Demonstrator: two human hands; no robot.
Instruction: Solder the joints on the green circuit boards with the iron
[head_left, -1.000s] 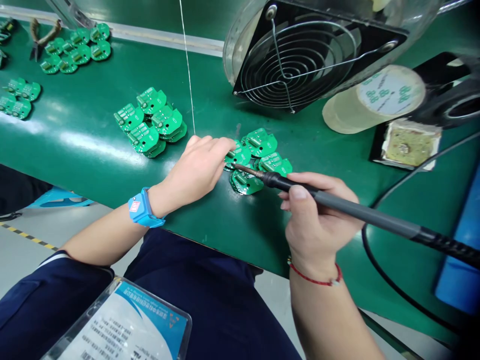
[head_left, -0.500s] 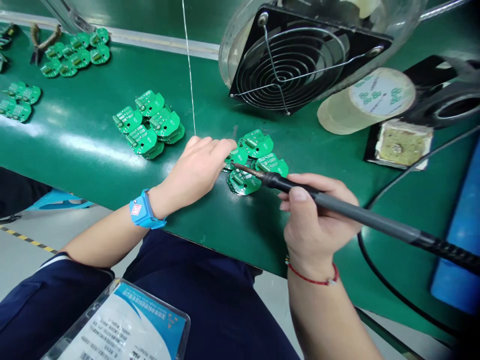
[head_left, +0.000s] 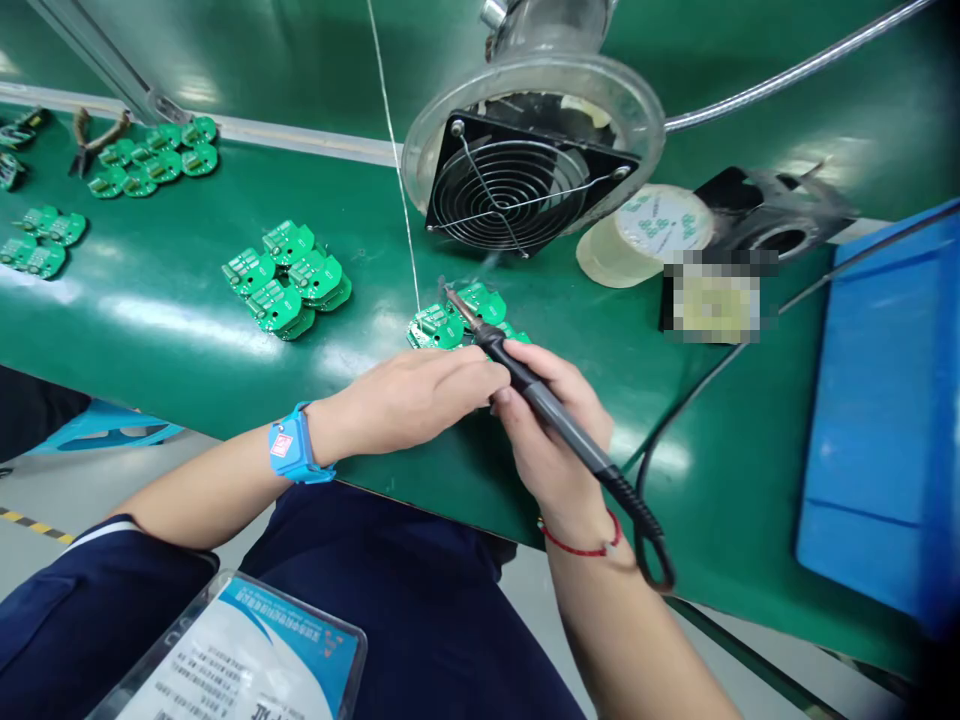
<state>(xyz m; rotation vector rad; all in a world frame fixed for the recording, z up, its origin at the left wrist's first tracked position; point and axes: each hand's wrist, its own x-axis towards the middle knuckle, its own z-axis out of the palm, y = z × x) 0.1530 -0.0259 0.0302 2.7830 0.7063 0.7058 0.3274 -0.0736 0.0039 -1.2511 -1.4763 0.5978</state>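
Green workbench (head_left: 364,215), circuit boards (head_left: 439,329), right hand (head_left: 549,462), grip closed around soldering iron (head_left: 546,402), left hand (head_left: 409,400), its grip unclear

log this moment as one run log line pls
right hand: holds soldering iron | iron tip: at green boards, contact unclear | left hand: beside right hand, hold unclear | fan: beyond boards

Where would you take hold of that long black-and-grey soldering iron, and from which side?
Probably take the soldering iron by its slim handle, from the lower right, as the bare right hand does. The handle slopes down that way, while the exposed metal tip points up-left near the green circuit boards and may be hot.
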